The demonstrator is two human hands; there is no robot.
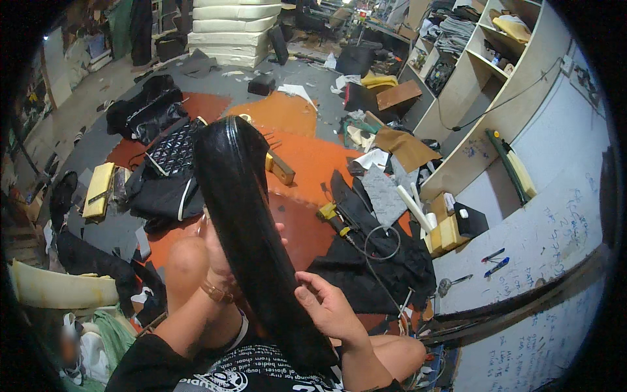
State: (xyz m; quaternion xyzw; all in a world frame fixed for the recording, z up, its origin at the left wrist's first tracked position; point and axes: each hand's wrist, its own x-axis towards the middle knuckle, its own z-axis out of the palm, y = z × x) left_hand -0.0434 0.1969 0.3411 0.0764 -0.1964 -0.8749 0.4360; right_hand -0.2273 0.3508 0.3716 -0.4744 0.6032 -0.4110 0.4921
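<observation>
A long, black, leather-covered padded piece (238,196) with a rounded, seamed far end stands slanted in front of me, its near end by my lap. My left hand (219,251) grips it from behind; its palm is mostly hidden and its fingertips show past the right edge. Lower down, my right hand (326,310) holds the right edge, thumb and fingers closed against the leather. Beyond the piece, a wooden-and-yellow block with prongs (281,168) lies on the orange mat (307,157).
Black quilted fabric (175,149) and a yellow foam block (99,189) lie at left. To the right are a yellow-and-black air tool (334,219) with a hose, black cloth (385,268) and a white board (522,242) with pens. White foam slabs (228,29) are stacked at the back, near shelves (483,72).
</observation>
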